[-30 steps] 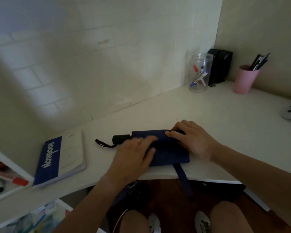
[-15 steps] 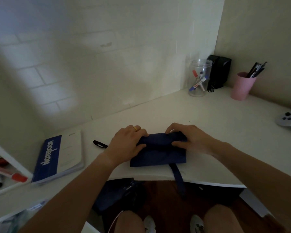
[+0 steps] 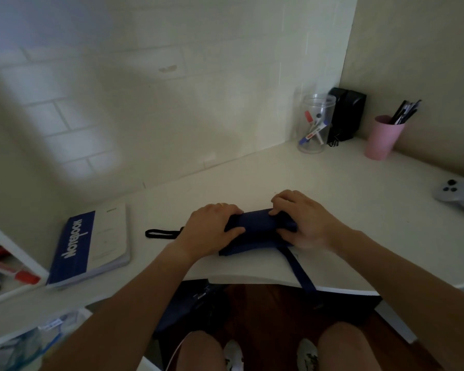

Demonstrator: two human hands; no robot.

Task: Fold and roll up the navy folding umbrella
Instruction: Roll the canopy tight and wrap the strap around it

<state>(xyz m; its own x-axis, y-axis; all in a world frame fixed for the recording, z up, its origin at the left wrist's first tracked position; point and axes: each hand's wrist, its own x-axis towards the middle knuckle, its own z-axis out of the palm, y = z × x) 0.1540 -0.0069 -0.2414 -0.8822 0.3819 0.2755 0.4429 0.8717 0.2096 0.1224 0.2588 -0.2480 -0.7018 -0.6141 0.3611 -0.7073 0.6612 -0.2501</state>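
Note:
The navy folding umbrella (image 3: 255, 231) lies crosswise on the white desk (image 3: 359, 210) near its front edge, its fabric partly rolled into a thick bundle. My left hand (image 3: 212, 226) grips the left end, hiding the black handle. My right hand (image 3: 300, 220) clamps the right end, fingers over the top and thumb on the near side. The black wrist loop (image 3: 160, 233) sticks out to the left on the desk. The navy closing strap (image 3: 298, 269) trails from the bundle over the desk's front edge.
A blue and white notebook (image 3: 91, 245) lies left of the umbrella. At the back right stand a clear jar of markers (image 3: 315, 124), a black box (image 3: 346, 113) and a pink cup of pens (image 3: 383, 136). A grey game controller (image 3: 456, 194) sits far right.
Both hands have gone from pressing flat on the spread fabric to gripping the two ends. The fabric has gathered into a tighter roll, and the handle is now hidden under my left hand.

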